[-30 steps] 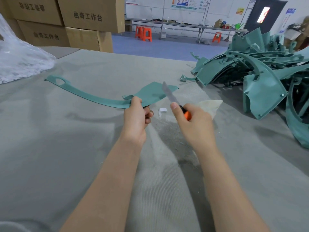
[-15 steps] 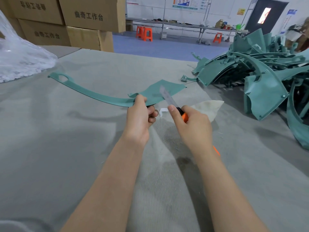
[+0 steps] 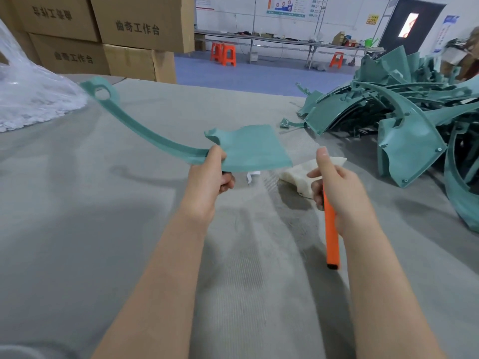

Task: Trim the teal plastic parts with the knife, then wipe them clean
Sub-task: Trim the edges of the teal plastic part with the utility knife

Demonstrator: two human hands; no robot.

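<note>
Boxes (image 3: 140,24) closed — left hand (image 3: 207,182) grips teal part (image 3: 254,149), right hand (image 3: 337,187) knife (image 3: 332,239).

Two arms show above the grey worktop (image 3: 77,229), both bare along all the length in view. The left forearm (image 3: 166,268) and the right forearm (image 3: 383,281) are slim and smooth, looking broadest toward the worktop's near edge and narrowing to the wrists farther over it. The left hand (image 3: 207,177) is bare too, with a rounded back and low, even knuckles. The right hand (image 3: 337,193) is likewise uncovered, and a short, pale nail shows at the tip of one of its fingers (image 3: 322,155). The light over the worktop leaves a soft sheen on both forearms.
</note>
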